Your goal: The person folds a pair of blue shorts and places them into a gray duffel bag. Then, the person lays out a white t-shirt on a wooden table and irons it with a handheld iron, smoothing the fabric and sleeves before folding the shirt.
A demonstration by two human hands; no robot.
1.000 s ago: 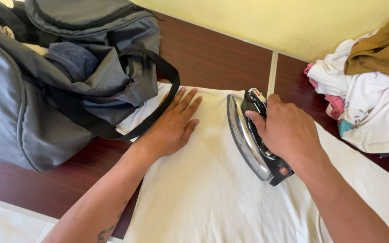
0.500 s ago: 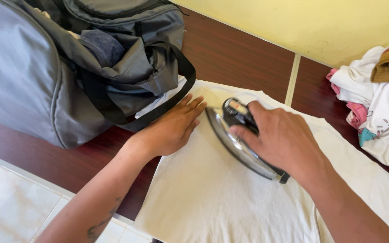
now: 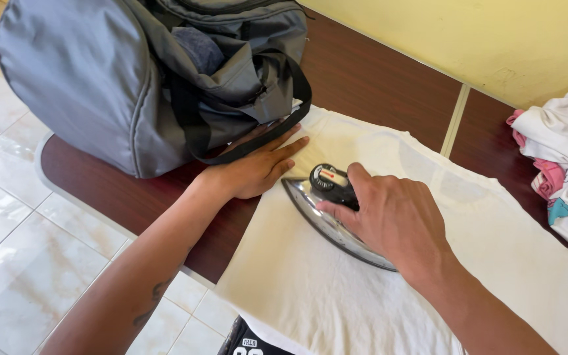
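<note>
head view: the right hand (image 3: pixel 396 220) has its grip clamped on the black handle of an electric iron (image 3: pixel 333 213), whose metal soleplate lies flat on a white cloth (image 3: pixel 336 296) spread over the dark wooden tabletop (image 3: pixel 376 85). the left hand (image 3: pixel 258 167) lies open, fingers together and flat, pressing the cloth just beside the iron's tip. a grey bag (image 3: pixel 100 79) sits at the tabletop's left end, its black strap touching the left fingers. a pile of clothes (image 3: pixel 563 164) lies at the right edge.
</note>
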